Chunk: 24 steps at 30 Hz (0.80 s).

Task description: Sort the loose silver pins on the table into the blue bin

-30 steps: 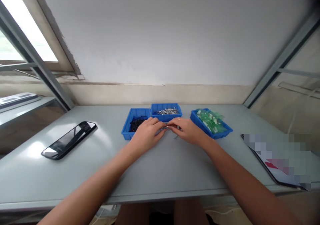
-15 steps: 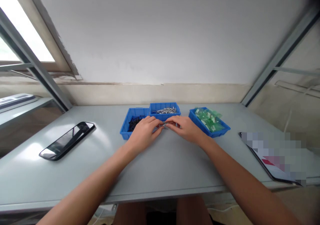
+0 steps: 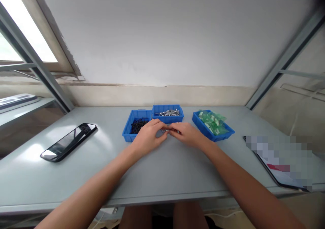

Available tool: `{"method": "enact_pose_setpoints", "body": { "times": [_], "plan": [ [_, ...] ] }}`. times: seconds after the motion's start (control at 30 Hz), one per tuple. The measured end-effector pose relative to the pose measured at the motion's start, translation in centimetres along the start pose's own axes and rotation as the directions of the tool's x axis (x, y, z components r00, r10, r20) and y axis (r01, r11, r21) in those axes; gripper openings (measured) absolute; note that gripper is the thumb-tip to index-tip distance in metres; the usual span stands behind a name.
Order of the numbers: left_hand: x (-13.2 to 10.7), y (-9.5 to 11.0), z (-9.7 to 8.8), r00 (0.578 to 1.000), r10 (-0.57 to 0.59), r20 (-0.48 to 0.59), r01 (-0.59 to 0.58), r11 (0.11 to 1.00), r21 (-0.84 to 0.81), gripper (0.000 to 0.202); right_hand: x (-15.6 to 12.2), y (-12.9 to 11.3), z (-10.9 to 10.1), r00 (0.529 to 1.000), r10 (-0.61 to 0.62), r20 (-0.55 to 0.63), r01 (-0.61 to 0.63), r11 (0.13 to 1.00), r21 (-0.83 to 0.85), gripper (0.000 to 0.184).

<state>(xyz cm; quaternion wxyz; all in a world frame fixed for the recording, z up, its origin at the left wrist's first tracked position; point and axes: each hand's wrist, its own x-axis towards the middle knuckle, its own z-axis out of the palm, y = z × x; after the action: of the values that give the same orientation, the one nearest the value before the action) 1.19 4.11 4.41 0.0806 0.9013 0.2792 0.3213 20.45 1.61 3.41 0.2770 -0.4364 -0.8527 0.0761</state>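
Over the grey table, my left hand [image 3: 149, 137] and my right hand [image 3: 188, 134] meet fingertip to fingertip. Both are closed in a pinch on a small silvery metal piece [image 3: 164, 130], mostly hidden by the fingers; its exact kind is too small to tell. Just behind the left fingers stands a blue bin [image 3: 128, 134] of small black parts [image 3: 137, 125]. Another blue bin [image 3: 168, 119], behind the hands, holds a pile of thin silvery metal pieces [image 3: 170, 112]. To the right of my right hand is a third blue bin [image 3: 205, 129] with green plastic packets [image 3: 214, 122].
A black phone-like device [image 3: 69, 142] with a glossy screen lies on the table [image 3: 162, 174] at left. On the right lies a flat tablet-like thing [image 3: 276, 168], partly blurred out. Grey metal posts [image 3: 47, 76] flank the table, with a wall [image 3: 162, 46] behind.
My fingertips have shifted slightly toward me and the left fingers have drawn back a little from the black parts, showing more of them. Both hands keep their pinch together.
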Motion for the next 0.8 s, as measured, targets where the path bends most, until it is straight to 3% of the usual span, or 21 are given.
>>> {"method": "enact_pose_setpoints", "body": {
  "times": [0.13,0.27,0.57,0.8],
  "plan": [
    [0.0,-0.1,0.1,0.999,-0.034,0.011,0.034,0.999,-0.033,0.007,0.0,0.0,0.0,1.0,-0.004,0.009,0.005,1.0,-0.011,0.016],
    [0.0,-0.3,0.0,0.997,-0.078,0.008,0.077,0.995,0.063,0.006,-0.3,-0.4,-0.6,0.994,-0.002,-0.107,0.005,1.0,0.025,0.017],
    [0.1,0.4,-0.2,0.991,-0.062,0.116,0.042,0.986,0.164,0.007,-0.3,-0.8,-0.5,0.99,-0.029,-0.136,0.034,0.999,0.03,0.016],
    [0.1,0.1,-0.2,0.994,-0.102,0.041,0.095,0.985,0.145,0.005,-0.4,-0.1,-0.7,0.992,-0.05,-0.117,0.04,0.995,-0.089,0.017]
  ]
}}
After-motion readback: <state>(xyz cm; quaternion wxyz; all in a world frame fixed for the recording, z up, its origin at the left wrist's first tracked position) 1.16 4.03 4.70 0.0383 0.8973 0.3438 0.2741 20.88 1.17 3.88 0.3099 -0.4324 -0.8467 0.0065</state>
